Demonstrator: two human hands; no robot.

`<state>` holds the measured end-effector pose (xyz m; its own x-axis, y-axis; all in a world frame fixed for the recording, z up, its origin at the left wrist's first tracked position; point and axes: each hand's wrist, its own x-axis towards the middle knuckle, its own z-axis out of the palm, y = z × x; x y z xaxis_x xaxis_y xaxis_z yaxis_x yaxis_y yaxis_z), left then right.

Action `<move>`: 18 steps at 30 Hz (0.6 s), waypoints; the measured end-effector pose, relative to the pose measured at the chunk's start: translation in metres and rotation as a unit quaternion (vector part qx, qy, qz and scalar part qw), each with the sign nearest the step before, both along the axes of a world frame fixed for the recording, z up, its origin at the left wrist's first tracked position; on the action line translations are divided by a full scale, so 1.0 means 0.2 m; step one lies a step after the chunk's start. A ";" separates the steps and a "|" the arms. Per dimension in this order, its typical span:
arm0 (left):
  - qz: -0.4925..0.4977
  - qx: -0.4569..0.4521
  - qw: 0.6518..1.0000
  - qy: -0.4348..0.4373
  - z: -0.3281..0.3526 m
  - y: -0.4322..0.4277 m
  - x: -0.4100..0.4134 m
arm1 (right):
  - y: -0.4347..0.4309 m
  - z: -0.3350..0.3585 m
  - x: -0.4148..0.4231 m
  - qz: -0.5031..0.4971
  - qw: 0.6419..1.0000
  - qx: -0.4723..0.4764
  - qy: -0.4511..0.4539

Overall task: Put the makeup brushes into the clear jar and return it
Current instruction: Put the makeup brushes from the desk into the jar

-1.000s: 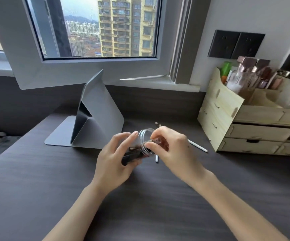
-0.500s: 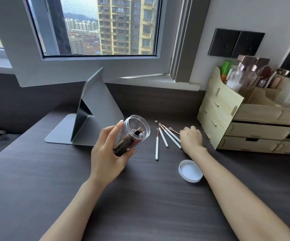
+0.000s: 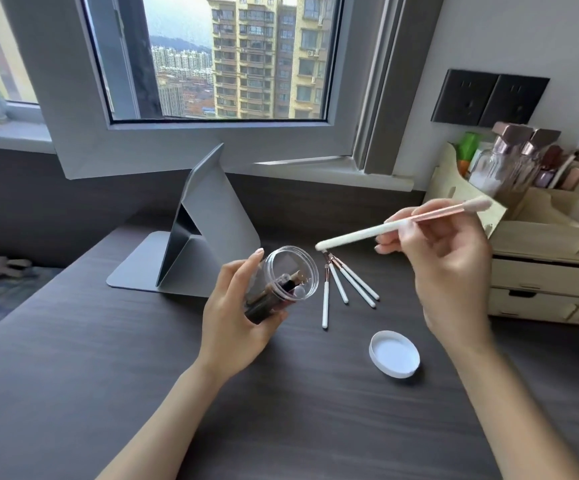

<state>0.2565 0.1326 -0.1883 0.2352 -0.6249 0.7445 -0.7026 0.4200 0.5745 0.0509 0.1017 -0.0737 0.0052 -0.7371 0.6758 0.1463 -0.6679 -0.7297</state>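
Note:
My left hand (image 3: 236, 317) grips the clear jar (image 3: 283, 282), tilted with its open mouth toward the right; dark items lie inside it. My right hand (image 3: 444, 268) holds one white-handled makeup brush (image 3: 367, 232) in the air, its handle end pointing at the jar's mouth and its bristle end up to the right. Several more white-handled brushes (image 3: 345, 284) lie fanned on the dark desk just right of the jar. The jar's white lid (image 3: 394, 358) lies upside down on the desk, nearer me.
A grey folding stand (image 3: 208, 233) stands behind the jar. A wooden drawer organiser (image 3: 541, 265) with bottles on top sits at the right, against the wall. An open window frame (image 3: 191, 140) juts in above the desk's back edge.
The lid came off and now lies on the desk. My right hand went to the brushes at the right, picked one up and raised it toward the jar.

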 end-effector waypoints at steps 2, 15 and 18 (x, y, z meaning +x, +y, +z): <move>-0.009 0.004 1.000 0.002 0.00 0.00 0.00 | 0.12 0.00 0.06 0.063 0.998 -0.008 0.030; -0.017 -0.006 1.000 -0.003 0.01 0.01 -0.01 | 0.04 -0.23 0.16 -0.021 0.967 -0.055 0.247; -0.010 -0.011 1.000 0.015 0.01 0.00 0.00 | -0.14 -0.24 0.08 -0.135 0.972 0.087 0.170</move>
<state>0.2559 0.1336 -0.1854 0.2447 -0.6131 0.7512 -0.6770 0.4466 0.5850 0.0674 0.0728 -0.1213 -0.0022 -0.8456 0.5338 -0.2872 -0.5107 -0.8103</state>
